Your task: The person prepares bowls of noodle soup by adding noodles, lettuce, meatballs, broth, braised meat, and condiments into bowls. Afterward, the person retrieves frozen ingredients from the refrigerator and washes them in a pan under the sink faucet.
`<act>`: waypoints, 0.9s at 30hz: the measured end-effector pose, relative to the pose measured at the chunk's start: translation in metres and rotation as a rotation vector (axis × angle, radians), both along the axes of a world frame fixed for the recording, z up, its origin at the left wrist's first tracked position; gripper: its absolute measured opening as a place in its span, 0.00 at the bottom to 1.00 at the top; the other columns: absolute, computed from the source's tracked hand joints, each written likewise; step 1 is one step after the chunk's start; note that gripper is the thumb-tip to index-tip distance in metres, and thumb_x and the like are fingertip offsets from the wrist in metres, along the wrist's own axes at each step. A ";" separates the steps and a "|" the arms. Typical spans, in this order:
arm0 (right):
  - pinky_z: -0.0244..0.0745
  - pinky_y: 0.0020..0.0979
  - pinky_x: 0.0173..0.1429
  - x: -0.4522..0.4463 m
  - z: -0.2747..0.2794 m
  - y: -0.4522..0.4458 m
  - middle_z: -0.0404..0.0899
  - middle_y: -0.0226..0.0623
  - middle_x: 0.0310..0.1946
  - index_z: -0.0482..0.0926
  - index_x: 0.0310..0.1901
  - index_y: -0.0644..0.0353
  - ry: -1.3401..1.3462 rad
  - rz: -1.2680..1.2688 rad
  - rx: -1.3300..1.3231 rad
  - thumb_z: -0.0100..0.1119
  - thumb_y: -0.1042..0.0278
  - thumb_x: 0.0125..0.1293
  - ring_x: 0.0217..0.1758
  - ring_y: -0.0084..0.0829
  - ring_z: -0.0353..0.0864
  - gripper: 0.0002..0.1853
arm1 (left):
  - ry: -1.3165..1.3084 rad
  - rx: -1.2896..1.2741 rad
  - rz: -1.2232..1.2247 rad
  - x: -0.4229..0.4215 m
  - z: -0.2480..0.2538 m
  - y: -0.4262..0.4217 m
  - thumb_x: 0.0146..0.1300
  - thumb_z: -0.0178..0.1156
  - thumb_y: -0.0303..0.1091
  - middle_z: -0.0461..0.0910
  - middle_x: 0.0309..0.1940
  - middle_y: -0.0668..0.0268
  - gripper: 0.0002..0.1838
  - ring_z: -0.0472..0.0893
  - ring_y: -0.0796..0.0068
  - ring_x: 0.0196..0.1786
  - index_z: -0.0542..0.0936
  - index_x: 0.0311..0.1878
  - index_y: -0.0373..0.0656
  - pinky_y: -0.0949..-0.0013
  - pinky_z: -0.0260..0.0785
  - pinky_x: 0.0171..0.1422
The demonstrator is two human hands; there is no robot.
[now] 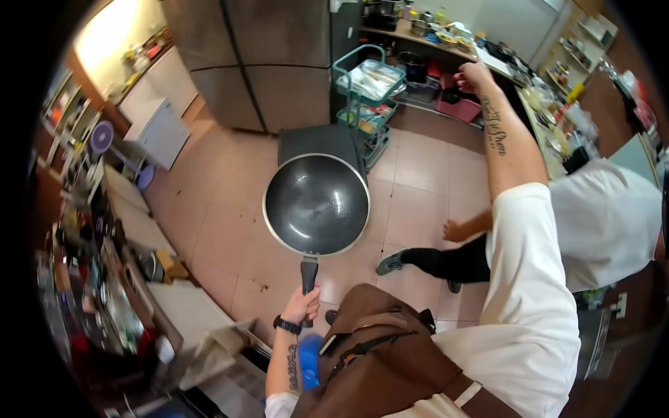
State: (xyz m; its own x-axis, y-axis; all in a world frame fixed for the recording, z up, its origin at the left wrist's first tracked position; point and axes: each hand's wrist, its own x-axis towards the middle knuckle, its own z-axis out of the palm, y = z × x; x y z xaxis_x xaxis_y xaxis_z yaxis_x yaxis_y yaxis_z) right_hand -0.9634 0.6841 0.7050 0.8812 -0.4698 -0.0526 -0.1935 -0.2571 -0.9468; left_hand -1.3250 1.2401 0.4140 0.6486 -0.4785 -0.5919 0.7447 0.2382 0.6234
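My left hand (302,304) is closed around the dark handle of a wok (317,204). The wok is held out over the floor, its black, textured inside facing up under a pale rim. My right arm reaches far forward towards the back counter. At its end my right hand (474,77) has curled fingers; whether something small is in them cannot be made out. Beyond that hand lie a white board or sheet (493,61) and dishes of food (446,38). Below it, to the left, is a pink bin (458,104).
A teal rolling cart (369,82) with packages stands beside a steel fridge (279,63). Close on my right, a person in a white shirt (606,216) leans by the cluttered counter. On the left are a purple fan (102,137) and crowded shelves. Pink tiles (223,209) cover the floor.
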 end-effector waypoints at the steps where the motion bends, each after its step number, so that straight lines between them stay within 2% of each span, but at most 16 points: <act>1: 0.76 0.35 0.23 0.008 0.007 -0.008 0.81 0.39 0.27 0.36 0.80 0.50 0.020 -0.056 -0.123 0.52 0.72 0.67 0.20 0.30 0.78 0.45 | -0.005 0.006 -0.066 0.047 -0.010 0.005 0.77 0.55 0.36 0.59 0.19 0.76 0.09 0.59 0.85 0.16 0.68 0.53 0.47 0.76 0.56 0.19; 2: 0.77 0.33 0.24 0.017 0.014 -0.020 0.83 0.40 0.29 0.44 0.79 0.52 0.053 -0.077 -0.263 0.53 0.69 0.67 0.21 0.29 0.79 0.41 | -0.002 0.016 -0.119 0.088 -0.017 0.009 0.76 0.55 0.36 0.60 0.19 0.77 0.09 0.59 0.85 0.16 0.68 0.52 0.47 0.76 0.56 0.19; 4: 0.78 0.33 0.27 0.043 0.000 -0.034 0.84 0.39 0.33 0.53 0.78 0.56 -0.028 -0.071 -0.301 0.57 0.66 0.67 0.24 0.27 0.79 0.39 | -0.059 0.009 -0.176 0.165 -0.040 0.009 0.74 0.59 0.37 0.60 0.19 0.79 0.09 0.60 0.86 0.15 0.69 0.50 0.50 0.76 0.55 0.18; 7: 0.76 0.27 0.32 0.063 -0.037 0.007 0.82 0.35 0.35 0.68 0.71 0.61 -0.125 0.016 -0.175 0.58 0.64 0.67 0.27 0.23 0.77 0.31 | -0.009 -0.023 -0.258 0.269 -0.081 0.007 0.73 0.61 0.37 0.61 0.19 0.78 0.11 0.60 0.86 0.16 0.68 0.49 0.50 0.75 0.56 0.19; 9: 0.76 0.27 0.32 0.082 -0.103 0.019 0.79 0.33 0.33 0.69 0.69 0.62 -0.152 0.158 -0.219 0.58 0.67 0.67 0.26 0.22 0.76 0.29 | 0.030 -0.026 -0.299 0.331 -0.105 0.007 0.72 0.63 0.35 0.61 0.19 0.78 0.12 0.60 0.86 0.16 0.68 0.49 0.49 0.75 0.56 0.20; 11: 0.77 0.25 0.33 0.075 -0.148 0.082 0.76 0.30 0.31 0.69 0.69 0.61 -0.061 0.191 -0.160 0.60 0.70 0.69 0.26 0.21 0.76 0.27 | 0.006 0.054 -0.373 0.376 -0.124 0.017 0.70 0.65 0.35 0.65 0.19 0.76 0.15 0.64 0.85 0.16 0.69 0.50 0.48 0.74 0.62 0.21; 12: 0.79 0.25 0.36 0.075 -0.171 0.094 0.76 0.30 0.33 0.69 0.69 0.60 0.060 0.228 -0.270 0.59 0.71 0.69 0.30 0.21 0.78 0.27 | -0.021 0.098 -0.411 0.396 -0.126 0.022 0.69 0.66 0.35 0.67 0.19 0.75 0.16 0.66 0.84 0.16 0.69 0.51 0.47 0.74 0.64 0.22; 14: 0.79 0.25 0.38 0.082 -0.217 0.136 0.76 0.30 0.34 0.70 0.69 0.62 0.140 0.191 -0.110 0.60 0.73 0.69 0.34 0.20 0.79 0.27 | 0.022 0.177 -0.477 0.431 -0.121 0.032 0.70 0.64 0.37 0.72 0.21 0.71 0.15 0.69 0.81 0.16 0.69 0.51 0.44 0.74 0.65 0.21; 16: 0.78 0.24 0.39 0.109 -0.250 0.176 0.76 0.29 0.34 0.72 0.67 0.64 0.193 0.188 -0.053 0.61 0.72 0.68 0.33 0.20 0.78 0.25 | -0.021 0.271 -0.604 0.451 -0.169 0.046 0.68 0.66 0.39 0.75 0.23 0.69 0.19 0.76 0.76 0.19 0.69 0.53 0.41 0.72 0.71 0.23; 18: 0.77 0.25 0.39 0.132 -0.269 0.226 0.77 0.29 0.33 0.73 0.65 0.65 0.234 0.196 -0.077 0.62 0.71 0.68 0.33 0.20 0.77 0.25 | 0.108 0.158 -0.619 0.467 -0.165 0.061 0.67 0.68 0.37 0.77 0.24 0.67 0.19 0.79 0.77 0.23 0.70 0.51 0.40 0.69 0.78 0.30; 20: 0.76 0.25 0.39 0.170 -0.287 0.279 0.77 0.28 0.32 0.74 0.65 0.66 0.240 0.238 -0.121 0.62 0.71 0.67 0.32 0.19 0.77 0.25 | 0.051 -0.006 -0.746 0.493 -0.161 0.070 0.66 0.69 0.40 0.78 0.28 0.66 0.21 0.83 0.74 0.30 0.71 0.50 0.36 0.68 0.79 0.34; 21: 0.75 0.25 0.39 0.195 -0.293 0.311 0.78 0.28 0.32 0.74 0.64 0.66 0.269 0.250 -0.105 0.63 0.71 0.67 0.32 0.19 0.77 0.25 | -0.112 -0.065 -0.891 0.501 -0.201 0.078 0.63 0.71 0.46 0.80 0.32 0.66 0.28 0.83 0.71 0.35 0.71 0.50 0.31 0.69 0.79 0.38; 22: 0.75 0.25 0.39 0.223 -0.299 0.342 0.78 0.28 0.32 0.75 0.64 0.66 0.286 0.261 -0.098 0.63 0.70 0.66 0.31 0.19 0.76 0.24 | -0.346 0.110 -1.257 0.527 -0.202 0.084 0.62 0.69 0.59 0.81 0.50 0.51 0.43 0.83 0.61 0.53 0.70 0.61 0.25 0.64 0.78 0.55; 24: 0.75 0.25 0.39 0.290 -0.279 0.419 0.78 0.29 0.32 0.76 0.62 0.67 0.311 0.276 -0.231 0.63 0.70 0.65 0.31 0.19 0.76 0.24 | -0.360 0.055 -1.271 0.557 -0.201 0.117 0.65 0.63 0.64 0.75 0.64 0.45 0.54 0.73 0.62 0.69 0.54 0.76 0.27 0.64 0.65 0.71; 26: 0.75 0.24 0.42 0.357 -0.282 0.495 0.78 0.29 0.32 0.77 0.61 0.68 0.288 0.258 -0.146 0.64 0.73 0.63 0.32 0.20 0.76 0.24 | -0.368 0.038 -1.377 0.624 -0.192 0.171 0.66 0.56 0.70 0.70 0.70 0.46 0.56 0.69 0.59 0.73 0.51 0.79 0.30 0.63 0.57 0.77; 27: 0.74 0.24 0.43 0.403 -0.301 0.525 0.78 0.29 0.32 0.76 0.62 0.67 0.180 0.289 -0.103 0.64 0.73 0.64 0.34 0.19 0.77 0.25 | -0.466 0.075 -1.376 0.661 -0.188 0.210 0.67 0.53 0.70 0.70 0.71 0.49 0.53 0.69 0.58 0.73 0.56 0.78 0.33 0.63 0.56 0.77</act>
